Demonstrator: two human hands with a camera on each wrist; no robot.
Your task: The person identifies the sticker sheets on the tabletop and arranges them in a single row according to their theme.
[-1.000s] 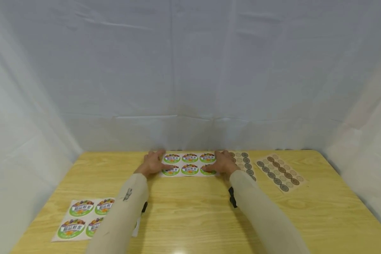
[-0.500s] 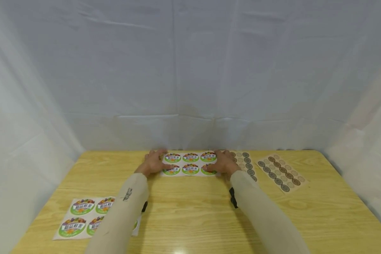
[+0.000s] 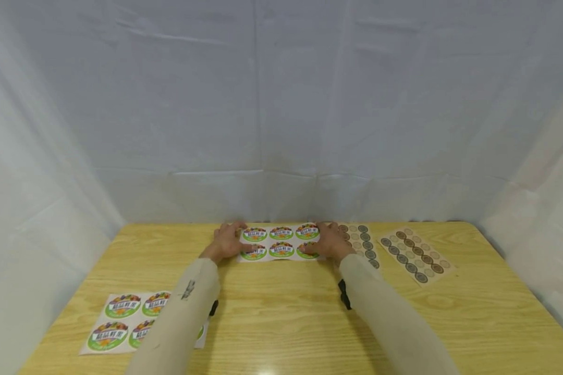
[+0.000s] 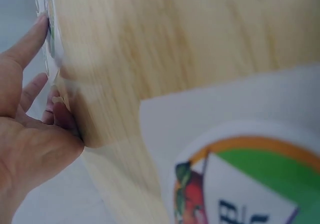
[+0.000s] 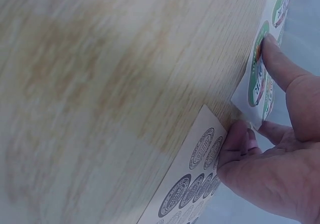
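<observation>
A white sheet of round fruit-label stickers (image 3: 281, 251) lies at the far edge of the table, between my two hands. My left hand (image 3: 226, 240) holds its left end, the thumb on top of a sticker and the fingers at the far side. At the right end, my right hand (image 3: 330, 241) grips it the same way; the right wrist view shows the thumb (image 5: 282, 64) on a green label and the sheet's near corner a little raised. Beneath that hand's lower fingers lies a sheet of small round grey and brown stickers (image 5: 175, 196).
A second fruit-label sheet (image 3: 96, 345) rests at the table's front left, partly covered by the left forearm. Another sheet of small round stickers (image 3: 415, 255) lies tilted at the back right. White cloth (image 3: 281, 130) hangs behind the wooden table (image 3: 281, 317) and at both sides.
</observation>
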